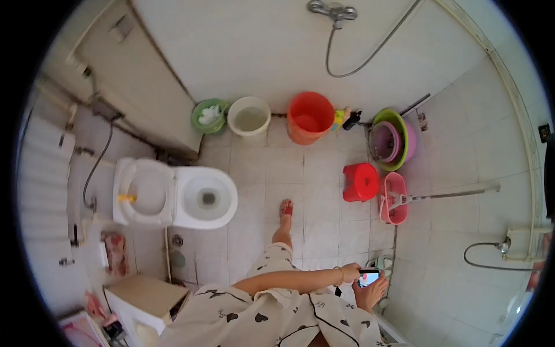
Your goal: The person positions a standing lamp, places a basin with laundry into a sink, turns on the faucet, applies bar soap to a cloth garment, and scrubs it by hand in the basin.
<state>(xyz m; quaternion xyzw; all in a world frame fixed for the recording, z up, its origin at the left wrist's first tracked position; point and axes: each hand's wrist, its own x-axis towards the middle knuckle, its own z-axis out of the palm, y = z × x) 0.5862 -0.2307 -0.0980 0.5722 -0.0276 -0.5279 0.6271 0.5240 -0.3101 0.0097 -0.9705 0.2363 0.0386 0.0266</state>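
A phone (368,279) with a lit screen is held at the lower right, close to my body. My left arm crosses in front of me, a bracelet on its wrist, and my left hand (349,272) grips the phone's left side. From the other side my right hand (373,292) closes round its lower right edge. Some of the fingers are hidden behind the phone. Below, one foot in a red slipper (286,208) stands on the tiled floor (283,168).
To the left is a toilet (205,173) with its lid up. Along the far wall stand a green basin (199,118), a white bucket (249,99) and a red bucket (311,137). Stacked basins (411,139), a red stool (363,182) and a pink mop bucket (395,218) are at right.
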